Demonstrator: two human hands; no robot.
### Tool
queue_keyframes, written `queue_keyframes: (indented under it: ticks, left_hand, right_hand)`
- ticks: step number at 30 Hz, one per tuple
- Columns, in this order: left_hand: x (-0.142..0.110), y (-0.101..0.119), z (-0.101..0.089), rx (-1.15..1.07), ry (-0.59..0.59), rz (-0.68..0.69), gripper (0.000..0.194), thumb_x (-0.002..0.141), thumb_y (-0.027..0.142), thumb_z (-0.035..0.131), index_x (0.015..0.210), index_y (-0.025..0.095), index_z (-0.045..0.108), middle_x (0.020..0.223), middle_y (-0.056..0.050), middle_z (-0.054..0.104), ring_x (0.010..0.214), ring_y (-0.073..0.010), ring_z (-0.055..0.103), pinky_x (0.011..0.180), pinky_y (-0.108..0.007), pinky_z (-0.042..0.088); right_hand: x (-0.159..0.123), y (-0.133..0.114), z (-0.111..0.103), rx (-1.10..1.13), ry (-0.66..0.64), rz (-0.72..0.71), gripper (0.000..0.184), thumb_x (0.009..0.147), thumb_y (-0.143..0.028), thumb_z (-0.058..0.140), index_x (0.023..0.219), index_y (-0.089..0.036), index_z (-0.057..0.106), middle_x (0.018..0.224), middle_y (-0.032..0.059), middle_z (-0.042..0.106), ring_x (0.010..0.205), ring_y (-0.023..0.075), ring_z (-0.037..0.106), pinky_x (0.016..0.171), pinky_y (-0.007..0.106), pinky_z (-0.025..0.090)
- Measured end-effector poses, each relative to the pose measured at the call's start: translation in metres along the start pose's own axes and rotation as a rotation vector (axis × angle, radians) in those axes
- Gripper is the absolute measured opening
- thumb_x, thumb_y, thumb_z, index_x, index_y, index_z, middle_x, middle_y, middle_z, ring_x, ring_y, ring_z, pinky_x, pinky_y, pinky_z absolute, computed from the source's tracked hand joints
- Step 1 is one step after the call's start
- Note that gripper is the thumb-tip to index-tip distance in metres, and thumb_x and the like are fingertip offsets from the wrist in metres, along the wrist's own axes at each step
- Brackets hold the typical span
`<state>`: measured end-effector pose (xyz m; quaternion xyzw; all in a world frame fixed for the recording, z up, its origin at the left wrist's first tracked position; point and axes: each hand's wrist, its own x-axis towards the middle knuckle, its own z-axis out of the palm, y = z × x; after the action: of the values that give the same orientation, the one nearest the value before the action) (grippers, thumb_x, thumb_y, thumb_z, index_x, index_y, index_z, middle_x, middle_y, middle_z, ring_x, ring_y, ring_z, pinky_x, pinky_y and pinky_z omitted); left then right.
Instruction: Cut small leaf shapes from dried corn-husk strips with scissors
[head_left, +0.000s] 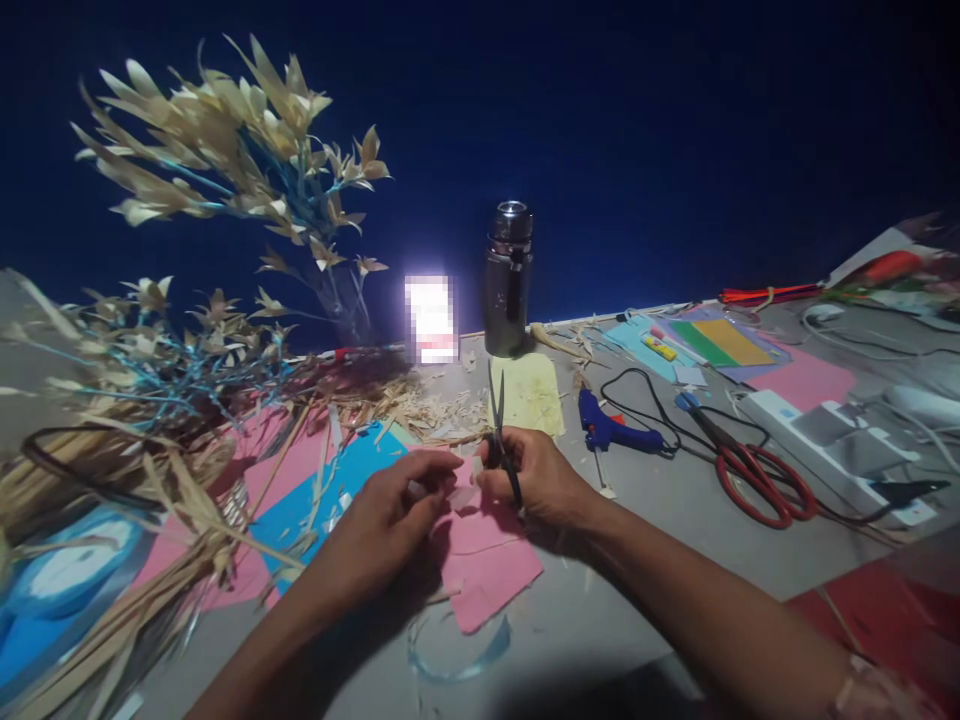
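Observation:
My right hand (534, 478) is closed round the black-handled scissors (497, 400), whose slightly parted blades point away from me. A small pale, thin piece (465, 498) is between my hands, above the pink paper (487, 575). My left hand (401, 505) has curled fingers, with thumb and fingertips at that piece; its exact grip is partly hidden. Beyond my right hand lies a yellow sheet (529, 390) with bits on it.
A dark flask (508, 285) stands behind the yellow sheet, beside a blurred bright object (431, 318). Rightward lie a blue glue gun (619, 430), red-handled scissors (761, 485) and a white power strip (832, 450). Dried stalks (150, 590) and blue paper (322, 500) are left.

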<state>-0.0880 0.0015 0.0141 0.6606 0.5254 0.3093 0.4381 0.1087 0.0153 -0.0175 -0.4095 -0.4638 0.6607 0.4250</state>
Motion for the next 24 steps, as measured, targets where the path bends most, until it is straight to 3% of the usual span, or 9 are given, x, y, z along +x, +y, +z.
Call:
queue_keyframes:
  ticks: [2, 6, 12, 14, 18, 21, 24]
  left_hand:
    - [0.001, -0.003, 0.007, -0.054, 0.098, -0.001, 0.017, 0.083, 0.035, 0.067, 0.091, 0.022, 0.074, 0.084, -0.006, 0.075, 0.072, -0.0212, 0.066, 0.066, -0.03, 0.049]
    - [0.0, -0.002, 0.023, -0.12, 0.153, -0.058, 0.022, 0.079, 0.035, 0.071, 0.065, 0.019, 0.065, 0.061, -0.002, 0.065, 0.057, -0.0161, 0.057, 0.054, -0.026, 0.043]
    - [0.004, -0.002, 0.025, -0.686, 0.217, -0.256, 0.028, 0.067, 0.036, 0.081, 0.065, 0.018, 0.06, 0.053, 0.005, 0.052, 0.048, -0.0088, 0.045, 0.048, -0.02, 0.037]
    - [0.004, -0.003, 0.027, -0.77, 0.233, -0.273, 0.032, 0.065, 0.037, 0.085, 0.067, 0.017, 0.06, 0.053, 0.006, 0.052, 0.048, -0.0081, 0.045, 0.047, -0.019, 0.037]
    - [0.001, -0.003, 0.032, -0.682, 0.244, -0.2, 0.028, 0.073, 0.037, 0.081, 0.071, 0.018, 0.06, 0.06, 0.004, 0.059, 0.053, -0.0102, 0.052, 0.052, -0.021, 0.041]
    - [-0.002, 0.001, 0.031, -0.445, 0.224, -0.11, 0.021, 0.079, 0.035, 0.075, 0.073, 0.019, 0.064, 0.064, 0.002, 0.062, 0.058, -0.0124, 0.055, 0.056, -0.023, 0.043]
    - [-0.005, 0.003, 0.031, -0.172, 0.23, -0.055, 0.016, 0.081, 0.03, 0.07, 0.068, 0.019, 0.066, 0.063, 0.001, 0.063, 0.057, -0.0138, 0.055, 0.055, -0.024, 0.041]
  right_hand:
    - [-0.003, 0.0, 0.003, -0.084, -0.034, -0.041, 0.02, 0.068, -0.019, 0.073, 0.084, -0.017, 0.062, 0.071, -0.0025, 0.058, 0.059, 0.0103, 0.05, 0.051, 0.021, 0.036]
    - [-0.006, 0.002, 0.007, -0.273, -0.08, -0.112, 0.013, 0.068, -0.013, 0.069, 0.08, -0.016, 0.064, 0.067, -0.0043, 0.053, 0.059, 0.0093, 0.043, 0.052, 0.021, 0.032]
    - [-0.002, 0.003, 0.005, 0.062, 0.029, 0.025, 0.026, 0.066, -0.018, 0.076, 0.088, -0.017, 0.062, 0.073, -0.0026, 0.06, 0.058, 0.0102, 0.051, 0.052, 0.022, 0.037]
    - [-0.001, 0.004, 0.005, 0.124, 0.009, 0.032, 0.03, 0.065, -0.019, 0.077, 0.092, -0.017, 0.064, 0.078, -0.0009, 0.063, 0.062, 0.0113, 0.055, 0.054, 0.022, 0.04]
    - [-0.003, 0.006, 0.011, 0.127, 0.015, 0.012, 0.035, 0.062, -0.02, 0.081, 0.092, -0.018, 0.063, 0.073, -0.003, 0.061, 0.062, 0.0113, 0.053, 0.056, 0.022, 0.041]
    - [-0.005, 0.006, 0.014, 0.016, 0.092, -0.051, 0.029, 0.063, -0.02, 0.079, 0.085, -0.018, 0.061, 0.071, -0.0039, 0.058, 0.061, 0.0111, 0.049, 0.055, 0.022, 0.038]
    - [-0.005, 0.006, 0.013, -0.165, 0.075, -0.104, 0.017, 0.067, -0.018, 0.072, 0.08, -0.018, 0.061, 0.067, -0.0042, 0.055, 0.059, 0.0109, 0.047, 0.052, 0.022, 0.035]
